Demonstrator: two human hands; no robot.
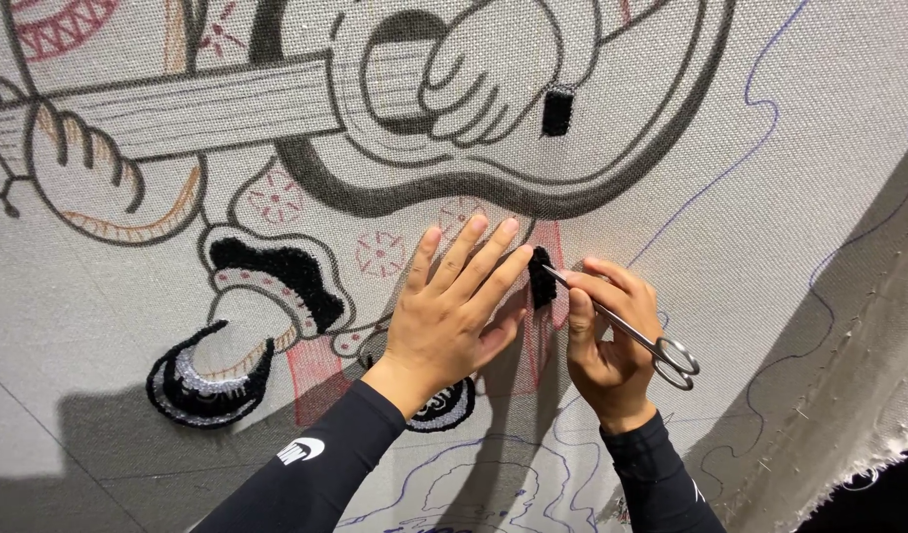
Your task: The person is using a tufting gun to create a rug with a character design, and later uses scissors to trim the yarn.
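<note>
- Steel scissors [627, 331]: gripped in right hand [612, 341] fingers, tips touching black yarn tuft [542, 277].
- Left hand [454, 301]: fingers spread flat, holding nothing, pressing cloth [770, 247] beside tuft.

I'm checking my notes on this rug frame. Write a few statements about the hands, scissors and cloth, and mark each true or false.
1. The left hand lies flat on the cloth, fingers spread. True.
2. The right hand holds a marker. False: it holds metal scissors.
3. The scissor tips meet a small black tuft between the hands. True.
4. The whole drawing is filled with yarn. False: only some patches are tufted; most is bare outline.
5. Both sleeves are white. False: they are black.
</note>
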